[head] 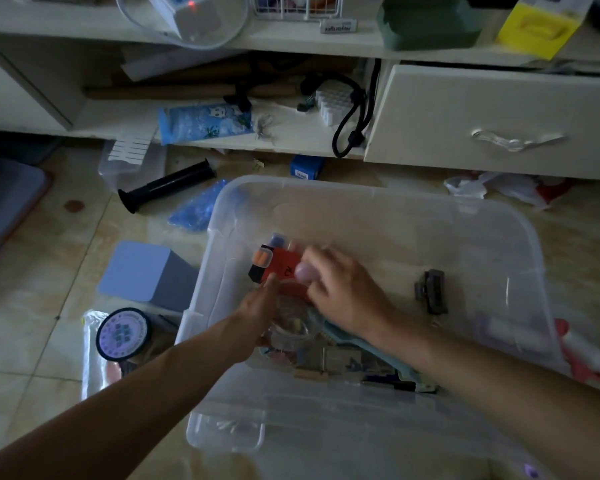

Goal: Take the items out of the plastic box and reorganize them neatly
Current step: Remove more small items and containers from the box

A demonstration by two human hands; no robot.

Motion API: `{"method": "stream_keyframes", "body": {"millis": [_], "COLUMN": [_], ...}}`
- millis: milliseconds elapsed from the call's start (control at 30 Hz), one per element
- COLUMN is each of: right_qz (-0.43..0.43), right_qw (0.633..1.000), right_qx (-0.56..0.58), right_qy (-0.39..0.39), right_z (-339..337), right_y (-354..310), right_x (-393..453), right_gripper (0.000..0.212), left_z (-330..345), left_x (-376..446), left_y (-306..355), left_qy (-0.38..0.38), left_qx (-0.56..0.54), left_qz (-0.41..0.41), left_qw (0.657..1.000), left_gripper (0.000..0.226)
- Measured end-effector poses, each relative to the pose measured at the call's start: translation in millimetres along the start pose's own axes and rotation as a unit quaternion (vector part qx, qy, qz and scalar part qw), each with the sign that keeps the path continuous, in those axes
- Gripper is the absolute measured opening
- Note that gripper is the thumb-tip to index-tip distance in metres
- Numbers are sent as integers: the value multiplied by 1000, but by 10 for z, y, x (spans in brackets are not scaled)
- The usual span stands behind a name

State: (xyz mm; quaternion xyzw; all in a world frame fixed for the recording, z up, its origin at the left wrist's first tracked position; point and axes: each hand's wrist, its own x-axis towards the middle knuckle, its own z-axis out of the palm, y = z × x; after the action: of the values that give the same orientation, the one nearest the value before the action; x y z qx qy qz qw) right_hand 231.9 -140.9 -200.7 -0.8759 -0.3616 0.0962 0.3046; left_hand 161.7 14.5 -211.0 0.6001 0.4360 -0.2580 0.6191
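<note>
Both hands reach into the clear box (388, 202) on the floor. Right hand (340, 289) curls onto a red pack (283, 268) at the box's left side; left hand (257, 306), fingers straight, touches it, perhaps steadying. A dark clip (432, 291) lies apart, right.

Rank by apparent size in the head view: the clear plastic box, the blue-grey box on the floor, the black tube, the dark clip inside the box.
1. Clear plastic box
2. Blue-grey box
3. Black tube, lying farther from the camera, so its rank against the blue-grey box is unsure
4. Dark clip
</note>
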Motion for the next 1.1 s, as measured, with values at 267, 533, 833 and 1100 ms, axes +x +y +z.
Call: {"method": "stream_keyframes", "body": {"millis": [267,533,833,1100], "right_qz": [113,79,123,157], "right_qw": [977,990,884,867], "right_qx": [32,-77,-280,-276], "right_qy": [-176,-84,-354,-385], "right_z": [85,101,482,303], "right_y": [-432,63,235,844], "right_x": [163,589,1133,662], "right_gripper": [38,31,71,79], "left_z": [-1,23,34,20], "left_x": [65,90,107,112], "left_y": [8,-70,-73,-82], "left_qy": [39,37,35,40], "left_qx": [-57,9,54,56], "left_qz": [5,106,129,126], "left_qw": [998,994,990,990], "left_gripper": [40,46,44,52]}}
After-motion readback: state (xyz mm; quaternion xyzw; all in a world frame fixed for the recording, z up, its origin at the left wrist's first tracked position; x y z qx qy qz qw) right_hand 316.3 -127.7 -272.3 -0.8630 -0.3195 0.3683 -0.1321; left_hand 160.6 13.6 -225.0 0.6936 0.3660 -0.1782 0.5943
